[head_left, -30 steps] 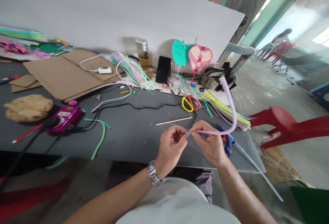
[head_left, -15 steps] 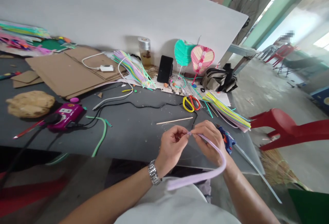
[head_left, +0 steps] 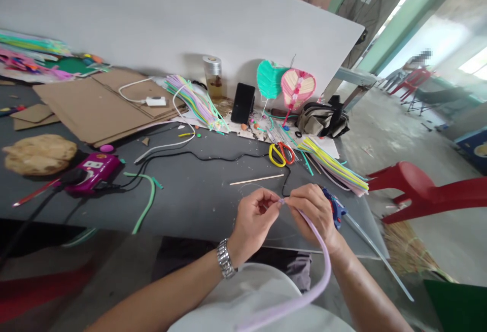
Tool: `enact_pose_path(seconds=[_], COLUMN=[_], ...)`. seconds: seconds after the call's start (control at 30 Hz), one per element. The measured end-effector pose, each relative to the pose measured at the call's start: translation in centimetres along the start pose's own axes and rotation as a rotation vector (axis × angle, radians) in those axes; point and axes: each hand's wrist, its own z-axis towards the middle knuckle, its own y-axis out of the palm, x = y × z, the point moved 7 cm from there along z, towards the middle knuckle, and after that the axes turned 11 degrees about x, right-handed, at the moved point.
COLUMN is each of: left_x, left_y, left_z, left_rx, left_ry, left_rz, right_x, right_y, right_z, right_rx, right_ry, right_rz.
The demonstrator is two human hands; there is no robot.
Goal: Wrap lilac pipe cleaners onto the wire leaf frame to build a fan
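Observation:
A lilac pipe cleaner (head_left: 323, 271) is pinched at its far end between my two hands, over the front of the grey table. My left hand (head_left: 256, 218), with a metal watch on its wrist, grips the very tip between thumb and forefinger. Close beside it, my right hand (head_left: 312, 210) pinches the same stem. From there the long free part curves down under the right wrist and back toward my lap. A blue glue gun (head_left: 337, 210) with a clear glue stick lies just right of the right hand. Beyond my hands rests a thin wooden stick (head_left: 256, 179).
Scissors (head_left: 281, 155) and a pipe cleaner bundle (head_left: 335, 166) lie behind my hands. Two leaf-shaped fans (head_left: 299, 88), a phone (head_left: 242, 103) and a bottle (head_left: 213, 78) stand along the white board. Cardboard (head_left: 87, 106) and a purple power strip (head_left: 91, 172) are left; a red chair (head_left: 414, 190) is right.
The loose length of the pipe cleaner has swung lower, toward the bottom of the view. Both hands keep their pinch at its end, almost in place. The view has shifted slightly.

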Motion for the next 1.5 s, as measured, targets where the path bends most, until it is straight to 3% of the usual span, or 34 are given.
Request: enact_pose_path(seconds=[0.17,0.27,0.33,0.47,0.57,0.67,0.73,0.9,1.0,1.23,1.5], left_x=[-0.3,-0.1,0.8,4.1,6.6,8.7,10.0,12.4,12.7,11.5,10.1], left_y=[0.1,-0.1,-0.5,-0.6,-0.4,-0.2,-0.3,-0.4,-0.2,-0.7,-1.3], left_z=[-0.2,-0.2,-0.1,-0.4,-1.2,-2.1,-2.8,-4.1,-4.4,-4.2,-3.2], left_rx=[-0.023,-0.017,-0.004,0.001,-0.020,-0.037,-0.040,-0.052,-0.042,0.116,0.229], left_ry=[0.005,0.067,0.190,0.534,0.726,0.866,0.981,1.320,1.443,1.342,1.034], left_rz=[0.034,0.080,0.141,0.259,0.316,0.391,0.451,0.573,0.610,0.527,0.360], right_x=[-0.2,0.1,1.1,4.4,4.1,2.1,1.0,-0.4,-0.8,-1.5,-1.9], right_y=[-0.1,-0.1,-0.2,-0.5,0.6,0.8,0.7,1.1,1.5,1.8,1.9], right_z=[-0.8,-1.3,-1.2,-0.9,0.2,2.0,2.9,3.1,2.8,2.7,2.7], right_rx=[-0.055,-0.065,-0.026,0.114,-0.051,-0.296,-0.349,-0.280,-0.187,0.139,0.307], right_ry=[-0.103,-0.065,0.103,0.787,1.122,1.188,1.201,1.264,1.269,1.177,1.105], right_rz=[-0.070,-0.046,0.045,0.436,0.797,0.979,1.034,1.163,1.211,1.217,1.046])
